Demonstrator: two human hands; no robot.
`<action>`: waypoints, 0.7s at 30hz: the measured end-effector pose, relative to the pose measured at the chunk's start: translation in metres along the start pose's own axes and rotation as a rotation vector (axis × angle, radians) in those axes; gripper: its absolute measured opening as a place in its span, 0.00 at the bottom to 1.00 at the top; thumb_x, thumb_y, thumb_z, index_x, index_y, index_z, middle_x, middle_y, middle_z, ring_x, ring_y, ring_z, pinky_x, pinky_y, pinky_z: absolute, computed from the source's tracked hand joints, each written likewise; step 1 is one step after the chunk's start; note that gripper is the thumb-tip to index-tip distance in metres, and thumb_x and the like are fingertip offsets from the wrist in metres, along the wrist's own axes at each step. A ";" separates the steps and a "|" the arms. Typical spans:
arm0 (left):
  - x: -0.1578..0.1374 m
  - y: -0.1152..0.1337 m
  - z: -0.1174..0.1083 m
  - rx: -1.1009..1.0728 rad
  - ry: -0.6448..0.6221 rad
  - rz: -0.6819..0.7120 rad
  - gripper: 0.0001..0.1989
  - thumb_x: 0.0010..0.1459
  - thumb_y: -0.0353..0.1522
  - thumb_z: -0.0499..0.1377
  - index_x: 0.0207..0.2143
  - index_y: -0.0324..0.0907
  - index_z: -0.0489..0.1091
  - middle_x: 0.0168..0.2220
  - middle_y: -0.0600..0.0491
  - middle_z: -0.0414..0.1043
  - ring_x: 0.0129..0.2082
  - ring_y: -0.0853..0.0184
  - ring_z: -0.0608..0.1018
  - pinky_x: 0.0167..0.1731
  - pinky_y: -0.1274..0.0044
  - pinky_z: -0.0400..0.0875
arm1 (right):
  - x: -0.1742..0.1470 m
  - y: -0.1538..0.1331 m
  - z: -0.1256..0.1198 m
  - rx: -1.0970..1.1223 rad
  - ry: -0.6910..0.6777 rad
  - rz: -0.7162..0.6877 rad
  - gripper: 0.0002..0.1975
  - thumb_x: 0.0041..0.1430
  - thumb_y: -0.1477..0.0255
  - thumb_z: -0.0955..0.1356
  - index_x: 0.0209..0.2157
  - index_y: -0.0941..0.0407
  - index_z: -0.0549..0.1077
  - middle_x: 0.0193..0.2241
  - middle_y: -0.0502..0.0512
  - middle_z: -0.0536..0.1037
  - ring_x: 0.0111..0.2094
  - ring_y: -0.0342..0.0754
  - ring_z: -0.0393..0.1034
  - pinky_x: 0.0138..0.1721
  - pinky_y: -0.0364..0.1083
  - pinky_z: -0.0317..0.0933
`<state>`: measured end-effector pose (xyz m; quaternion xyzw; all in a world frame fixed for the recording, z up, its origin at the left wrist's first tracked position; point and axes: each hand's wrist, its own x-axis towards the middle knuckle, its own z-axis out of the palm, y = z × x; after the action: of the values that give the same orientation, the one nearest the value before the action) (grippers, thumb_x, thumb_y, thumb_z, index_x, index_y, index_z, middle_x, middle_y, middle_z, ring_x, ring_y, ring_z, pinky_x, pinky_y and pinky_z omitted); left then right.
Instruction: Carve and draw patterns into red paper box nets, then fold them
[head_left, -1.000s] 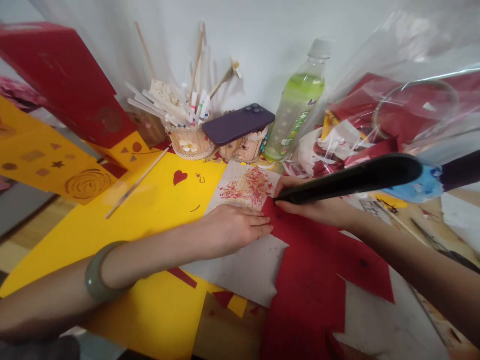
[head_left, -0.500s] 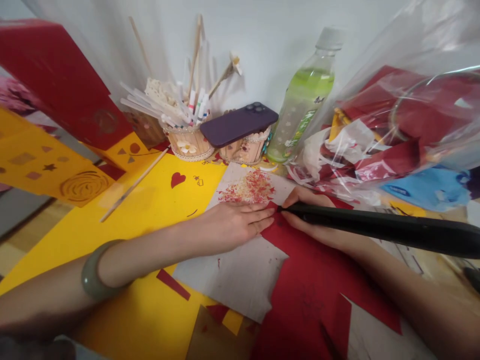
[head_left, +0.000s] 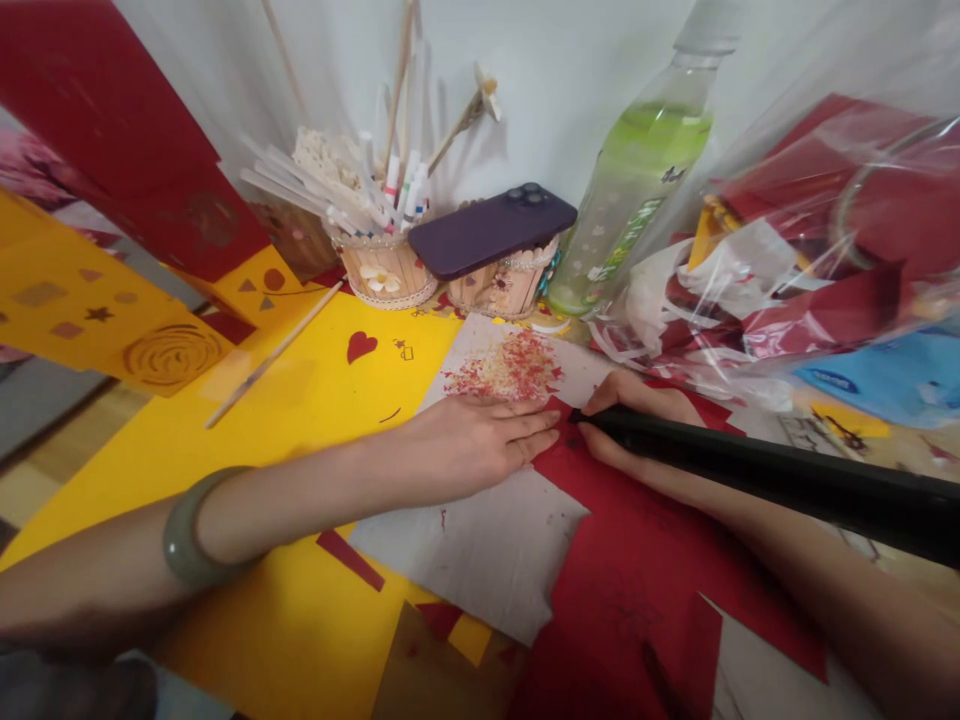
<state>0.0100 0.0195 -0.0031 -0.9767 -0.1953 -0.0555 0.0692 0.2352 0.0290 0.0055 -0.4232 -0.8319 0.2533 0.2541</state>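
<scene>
My left hand (head_left: 472,445) lies flat, fingers stretched out, across the top of the red paper (head_left: 622,560) and the greyish-white sheet (head_left: 480,550) under it. My right hand (head_left: 637,415) is closed, thumb and fingers pinching the tapered tip of a long black tool (head_left: 750,465). The tool runs out past the right edge, hiding part of the hand; its exact kind does not show. Its tip is at the red paper, just right of my left fingertips. Faint dark marks show on the red paper. Small red and cream shavings (head_left: 514,365) are heaped beyond my left hand.
Behind stand a basket of pens (head_left: 390,270), a phone (head_left: 495,230) resting on another basket, and a bottle (head_left: 637,170). A clear bag of scraps (head_left: 810,250) is at right. Yellow paper (head_left: 300,410) bears a red heart (head_left: 362,347) and a thin stick (head_left: 274,355).
The view has shifted slightly, so most things sit a little further right or higher. Both hands stay at the red paper, and the black tool slants more downward to the right.
</scene>
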 end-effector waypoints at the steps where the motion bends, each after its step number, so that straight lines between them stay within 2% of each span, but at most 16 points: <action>1: 0.000 0.000 0.000 0.004 0.000 0.000 0.18 0.64 0.27 0.48 0.55 0.34 0.61 0.58 0.46 0.60 0.57 0.65 0.65 0.53 0.73 0.65 | 0.000 -0.001 0.001 -0.008 0.006 0.001 0.04 0.51 0.74 0.65 0.26 0.54 0.63 0.18 0.46 0.67 0.19 0.40 0.59 0.21 0.40 0.54; 9: 0.004 0.006 0.002 0.001 0.038 -0.042 0.17 0.64 0.28 0.49 0.54 0.33 0.63 0.56 0.45 0.63 0.55 0.61 0.68 0.49 0.71 0.68 | 0.000 -0.013 -0.001 -0.073 -0.054 0.030 0.04 0.53 0.73 0.65 0.27 0.54 0.63 0.19 0.48 0.67 0.20 0.43 0.61 0.23 0.43 0.55; 15: 0.002 0.010 -0.002 -0.177 0.033 -0.026 0.17 0.61 0.31 0.52 0.52 0.36 0.66 0.55 0.47 0.65 0.58 0.60 0.64 0.55 0.69 0.62 | 0.010 -0.016 -0.014 0.203 -0.174 0.072 0.05 0.57 0.69 0.65 0.30 0.56 0.64 0.27 0.51 0.70 0.29 0.44 0.64 0.30 0.42 0.59; 21: 0.000 0.006 -0.010 -0.376 -0.038 0.109 0.19 0.60 0.25 0.50 0.54 0.33 0.63 0.59 0.46 0.58 0.59 0.67 0.62 0.58 0.78 0.57 | 0.014 -0.013 -0.015 0.255 -0.178 0.098 0.05 0.57 0.70 0.65 0.30 0.56 0.65 0.27 0.50 0.69 0.29 0.44 0.63 0.30 0.42 0.60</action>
<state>0.0115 0.0119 0.0062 -0.9825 -0.1293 -0.0688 -0.1152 0.2299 0.0372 0.0277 -0.4035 -0.7905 0.4058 0.2183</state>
